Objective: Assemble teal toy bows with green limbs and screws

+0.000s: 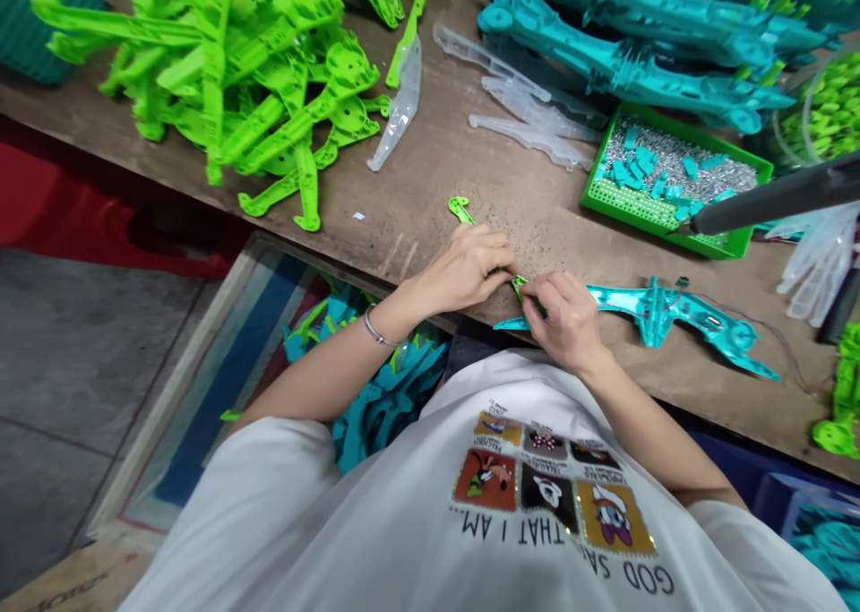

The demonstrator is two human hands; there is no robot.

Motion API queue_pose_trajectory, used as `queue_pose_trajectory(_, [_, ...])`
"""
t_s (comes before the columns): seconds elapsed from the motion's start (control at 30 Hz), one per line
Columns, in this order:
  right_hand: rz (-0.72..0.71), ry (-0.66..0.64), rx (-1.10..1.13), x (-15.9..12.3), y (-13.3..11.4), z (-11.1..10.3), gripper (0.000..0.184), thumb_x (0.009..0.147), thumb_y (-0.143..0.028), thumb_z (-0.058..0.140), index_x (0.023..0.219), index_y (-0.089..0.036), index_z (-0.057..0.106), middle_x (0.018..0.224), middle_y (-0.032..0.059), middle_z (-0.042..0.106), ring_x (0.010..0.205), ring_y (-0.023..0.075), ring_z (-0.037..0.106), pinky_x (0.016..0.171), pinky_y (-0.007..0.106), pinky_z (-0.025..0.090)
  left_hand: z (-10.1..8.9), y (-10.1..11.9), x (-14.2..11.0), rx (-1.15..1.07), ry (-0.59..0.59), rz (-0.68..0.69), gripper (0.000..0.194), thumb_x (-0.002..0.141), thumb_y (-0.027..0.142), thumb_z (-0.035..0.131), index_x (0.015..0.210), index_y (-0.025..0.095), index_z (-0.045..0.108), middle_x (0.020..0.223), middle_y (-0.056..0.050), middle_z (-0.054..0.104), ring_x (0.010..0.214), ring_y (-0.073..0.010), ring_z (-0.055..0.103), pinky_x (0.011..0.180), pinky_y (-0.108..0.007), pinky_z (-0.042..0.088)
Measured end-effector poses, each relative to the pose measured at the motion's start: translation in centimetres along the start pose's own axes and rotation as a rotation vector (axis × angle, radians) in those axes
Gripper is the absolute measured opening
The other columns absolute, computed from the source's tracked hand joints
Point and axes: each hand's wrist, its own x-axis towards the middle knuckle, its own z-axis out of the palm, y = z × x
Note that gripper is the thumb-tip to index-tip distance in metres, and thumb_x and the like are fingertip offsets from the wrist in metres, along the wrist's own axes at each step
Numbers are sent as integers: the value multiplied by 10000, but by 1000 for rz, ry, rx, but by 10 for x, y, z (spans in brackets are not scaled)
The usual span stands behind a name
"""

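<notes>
My left hand [474,267] is closed around a narrow lime-green plastic part [460,207]. The hooked far end of the part sticks out beyond my knuckles, and the hand covers its middle. Close beside it, my right hand [563,316] has its fingers pinched at the part's near end. Whether a smaller piece is also between those fingertips is hidden. Under and to the right of my right hand lies a long teal plastic shell [699,312] with thin wires, its left tip showing past the hand.
A heap of lime-green parts [221,74] covers the back left. Clear plastic pieces [530,137] lie mid-table. A green basket [605,195] holds screws and small teal pieces. A dark rod-like tool [772,202] reaches over it. Teal shells [624,65] are stacked at the back right.
</notes>
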Motion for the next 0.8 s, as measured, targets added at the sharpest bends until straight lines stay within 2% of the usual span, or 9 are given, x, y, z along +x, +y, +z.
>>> queue_pose_trajectory(0.2, [4,20,-25,-1,1,2,184,1026,-209,526,986,-207,706,941,82,749,889,220,636,803,374,480,4,1,-5,30,21,33,153,1008,241,569,954,189,703,951,-58,735,952,-246,601,878,-419,408])
queue_pose_trajectory(0.37, [14,44,-45,0,0,4,181,1021,-212,529,965,-211,701,932,78,755,876,223,640,798,373,480,8,-6,-11,-20,46,74,216,1025,267,565,1183,192,691,1163,-93,759,1046,-240,646,953,-423,445])
queue_pose_trajectory(0.53, [108,60,-62,2,-2,1,168,1004,-201,534,923,-214,680,891,69,745,837,223,632,802,372,485,19,-12,-19,32,152,152,212,1043,263,538,1057,252,749,1169,-60,783,1071,-201,698,1034,-430,486])
queue_pose_trajectory(0.63, [135,64,-63,3,-3,-2,154,984,-183,541,923,-205,681,894,74,734,858,230,639,810,370,494,27,-16,-24,57,238,220,236,1042,209,528,1085,272,752,1109,-45,795,1093,-177,718,1113,-438,489])
queue_pose_trajectory(0.8, [181,70,-90,4,-4,-4,157,965,-190,551,918,-197,700,889,84,684,854,232,634,776,358,496,29,-20,-28,42,213,257,228,1041,202,544,1101,278,750,1103,-36,798,1190,-173,711,1193,-465,465])
